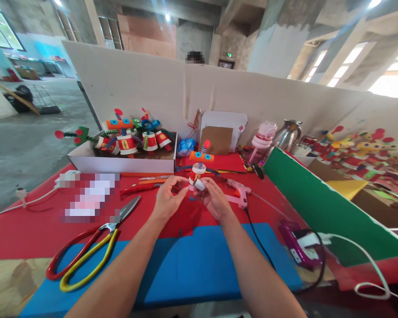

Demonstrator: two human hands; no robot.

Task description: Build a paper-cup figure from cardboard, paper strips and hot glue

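My right hand (215,198) grips a small white roll (199,185) between thumb and fingers; one end looks brownish. Close by on its left, my left hand (170,196) has its fingers curled and thumb near the index fingertip; whatever is between them is too small to make out. Just behind both hands stands a paper-cup figure (199,170) with an orange tube head (195,156), blue eyes, a red disc on a spring and dark coiled arms. My fingers partly cover its cup. A pink glue gun (240,192) lies to the right of my right hand.
Large scissors (111,227) with red and yellow handles lie left. A white box (122,164) of similar figures stands behind. At right are a green panel (325,212), a purple power block (300,247) with cables, a pink bottle (264,137) and a metal jug (287,134).
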